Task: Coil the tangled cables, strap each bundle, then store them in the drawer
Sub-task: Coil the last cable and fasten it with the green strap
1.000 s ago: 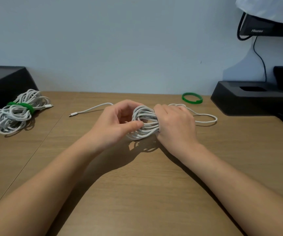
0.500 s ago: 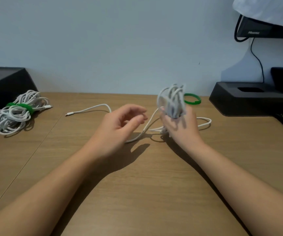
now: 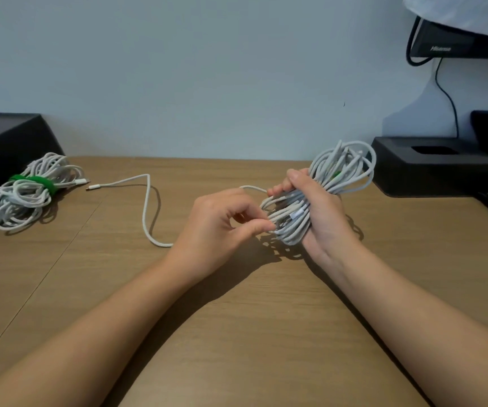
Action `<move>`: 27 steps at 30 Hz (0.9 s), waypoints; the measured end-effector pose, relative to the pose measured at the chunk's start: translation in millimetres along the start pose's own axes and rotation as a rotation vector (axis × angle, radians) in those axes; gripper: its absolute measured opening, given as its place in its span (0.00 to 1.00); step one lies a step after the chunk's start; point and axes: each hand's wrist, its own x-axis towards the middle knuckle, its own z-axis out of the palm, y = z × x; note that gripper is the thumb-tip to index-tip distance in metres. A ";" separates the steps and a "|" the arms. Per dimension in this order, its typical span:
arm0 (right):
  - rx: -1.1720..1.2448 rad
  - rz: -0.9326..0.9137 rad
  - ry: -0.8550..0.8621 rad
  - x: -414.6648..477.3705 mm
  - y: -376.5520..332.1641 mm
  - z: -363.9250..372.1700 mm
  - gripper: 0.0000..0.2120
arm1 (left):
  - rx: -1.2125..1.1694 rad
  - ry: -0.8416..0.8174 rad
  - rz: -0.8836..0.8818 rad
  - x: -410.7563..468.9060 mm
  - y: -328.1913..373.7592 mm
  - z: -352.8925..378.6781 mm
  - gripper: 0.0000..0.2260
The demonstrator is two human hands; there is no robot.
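Observation:
My right hand (image 3: 319,212) grips a coiled white cable bundle (image 3: 342,171), held tilted above the wooden desk (image 3: 237,333). My left hand (image 3: 222,221) pinches strands at the bundle's lower end with thumb and forefinger. The loose tail of this cable (image 3: 146,207) trails left across the desk to its plug. A bit of the green strap (image 3: 336,174) shows through the loops behind the bundle. At the far left lies a second white bundle (image 3: 22,192), bound with a green strap (image 3: 34,182).
A black box (image 3: 5,136) stands at the back left next to the strapped bundle. A black stand (image 3: 433,168) sits at the back right, under a monitor (image 3: 457,42) with a black cord hanging down. The wall runs along the desk's far edge.
My right hand has tipped the bundle over to the right and closed around it. My left hand has come in and pinched its lower strands. The cable's tail has shifted on the desk.

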 end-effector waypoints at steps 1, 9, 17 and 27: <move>0.019 0.009 -0.032 -1.1 1.6 0.3 0.05 | 0.008 0.010 -0.022 -0.1 -0.5 0.9 0.09; 0.117 0.051 0.055 -8.5 -0.8 9.6 0.18 | 0.051 0.063 -0.066 -2.7 5.8 12.3 0.13; 0.280 0.084 -0.046 -7.3 -7.7 9.3 0.21 | -0.081 0.123 -0.268 -1.5 10.9 15.3 0.18; 0.401 0.125 -0.040 -12.2 -10.2 14.7 0.21 | -0.197 0.187 -0.470 3.1 8.6 18.1 0.16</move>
